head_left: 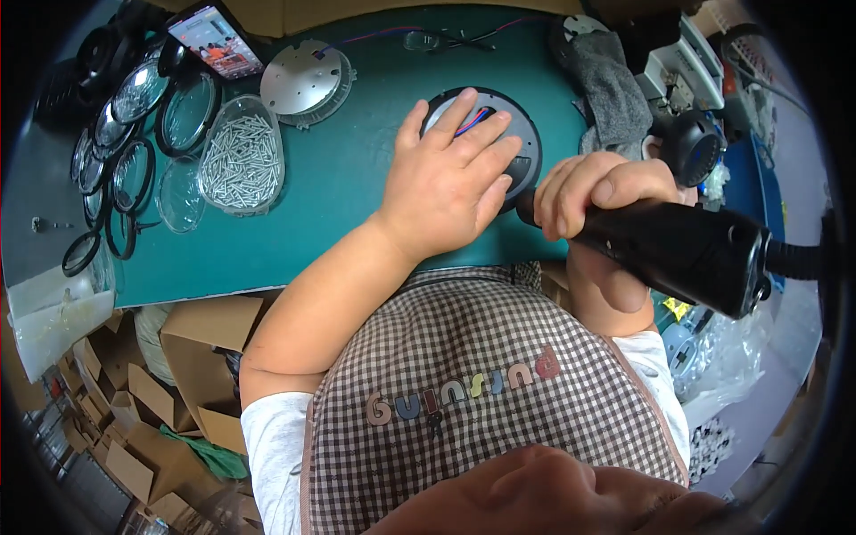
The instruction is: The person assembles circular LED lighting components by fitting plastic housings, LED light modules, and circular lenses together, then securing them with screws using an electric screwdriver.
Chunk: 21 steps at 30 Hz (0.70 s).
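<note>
A round black and grey housing (526,127) lies on the green work mat near its front edge. My left hand (446,183) rests over it with fingers spread, holding nothing and covering much of its face. Red and blue wires (473,122) show between those fingers. My right hand (615,187) is wrapped round a black corded electric screwdriver (682,254), tilted with its nose at the housing's right rim. Where the bit meets the housing is hidden by the tool and fingers.
Left of my hands stands a clear tub (241,156) of screws, beside black rings with clear lenses (134,174). A silver disc (306,76) and a propped phone (214,43) are behind. At right lie a grey cloth (611,85) and a black round part (691,147). Cardboard boxes (209,330) stand below.
</note>
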Each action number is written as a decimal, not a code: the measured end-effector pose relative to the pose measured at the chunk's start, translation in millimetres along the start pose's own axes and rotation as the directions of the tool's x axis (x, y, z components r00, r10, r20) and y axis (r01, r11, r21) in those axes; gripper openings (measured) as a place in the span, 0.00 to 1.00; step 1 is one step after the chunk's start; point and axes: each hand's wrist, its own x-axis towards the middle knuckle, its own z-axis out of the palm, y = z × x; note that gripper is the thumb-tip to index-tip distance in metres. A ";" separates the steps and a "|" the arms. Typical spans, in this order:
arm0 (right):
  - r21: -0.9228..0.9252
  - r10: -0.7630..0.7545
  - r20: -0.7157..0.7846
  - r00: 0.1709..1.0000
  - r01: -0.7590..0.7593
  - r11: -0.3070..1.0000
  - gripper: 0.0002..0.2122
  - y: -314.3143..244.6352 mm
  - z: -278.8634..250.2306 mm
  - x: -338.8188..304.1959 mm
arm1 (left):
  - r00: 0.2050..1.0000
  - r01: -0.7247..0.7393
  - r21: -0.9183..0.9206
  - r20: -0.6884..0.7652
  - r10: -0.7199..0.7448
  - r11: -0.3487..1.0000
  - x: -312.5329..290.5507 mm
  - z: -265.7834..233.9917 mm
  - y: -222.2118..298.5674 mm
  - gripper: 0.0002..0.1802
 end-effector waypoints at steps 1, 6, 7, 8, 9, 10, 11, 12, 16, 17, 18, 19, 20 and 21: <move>-0.021 0.017 0.008 1.000 -0.017 1.000 0.34 -2.2 0.0 1.1 | 1.000 0.011 0.008 0.011 -0.011 1.000 0.7 -2.1 1.3 0.21; -0.010 0.007 -0.015 1.000 -0.007 1.000 0.35 0.2 0.5 2.5 | 0.999 0.037 -0.010 0.040 -0.036 0.999 3.9 -10.5 -6.3 0.20; 0.034 0.010 -0.034 0.999 -0.008 0.999 0.35 1.6 -1.3 3.6 | 0.996 0.000 -0.060 0.087 0.005 0.998 5.4 -12.9 -14.9 0.20; 0.086 0.013 -0.049 0.999 -0.009 0.996 0.35 5.6 -1.6 4.3 | 0.990 -0.030 -0.105 0.131 0.043 0.994 6.1 -15.6 -24.6 0.21; 0.063 0.002 -0.098 0.995 0.004 0.998 0.36 9.4 1.6 3.2 | 0.991 -0.020 -0.092 0.126 0.031 0.996 9.3 -19.7 -34.1 0.21; 0.069 0.003 -0.084 0.996 0.002 0.998 0.36 10.4 1.2 3.4 | 0.972 -0.068 -0.157 0.214 0.101 0.985 15.6 -25.4 -44.2 0.19; 0.137 -0.004 -0.052 0.999 0.011 0.991 0.34 10.6 -1.6 2.1 | 0.939 -0.109 -0.225 0.296 0.175 0.968 20.2 -29.1 -52.5 0.17; 0.204 -0.013 -0.021 1.000 0.017 0.979 0.33 10.0 -2.9 2.0 | 0.943 -0.101 -0.217 0.290 0.163 0.971 24.3 -29.2 -58.8 0.17; 0.076 -0.096 -0.028 0.995 0.098 0.992 0.35 14.4 -1.1 -0.3 | 0.977 -0.165 -0.275 0.087 0.196 0.947 28.7 -19.4 -72.0 0.13; 0.068 -0.096 -0.063 0.993 0.100 0.993 0.35 14.1 1.7 -2.0 | 0.974 0.021 -0.540 0.200 0.104 0.841 25.3 -12.1 -76.7 0.12; 0.074 -0.091 -0.053 0.994 0.095 0.993 0.35 13.0 3.4 -2.9 | 0.944 0.220 -0.734 0.327 0.050 0.642 20.7 -5.5 -80.9 0.12; 0.054 -0.094 -0.054 0.994 0.097 0.994 0.35 12.3 4.1 -4.4 | 0.947 0.225 -0.737 0.320 0.036 0.637 18.0 -4.2 -81.0 0.12; 0.035 -0.096 -0.055 0.994 0.098 0.995 0.35 13.1 3.9 -4.7 | 0.949 0.227 -0.741 0.313 0.026 0.633 15.4 -2.9 -81.4 0.12; 0.054 -0.110 -0.023 0.994 0.111 0.992 0.36 16.1 2.5 -3.7 | 0.953 0.223 -0.745 0.302 0.020 0.628 13.0 -2.2 -81.5 0.13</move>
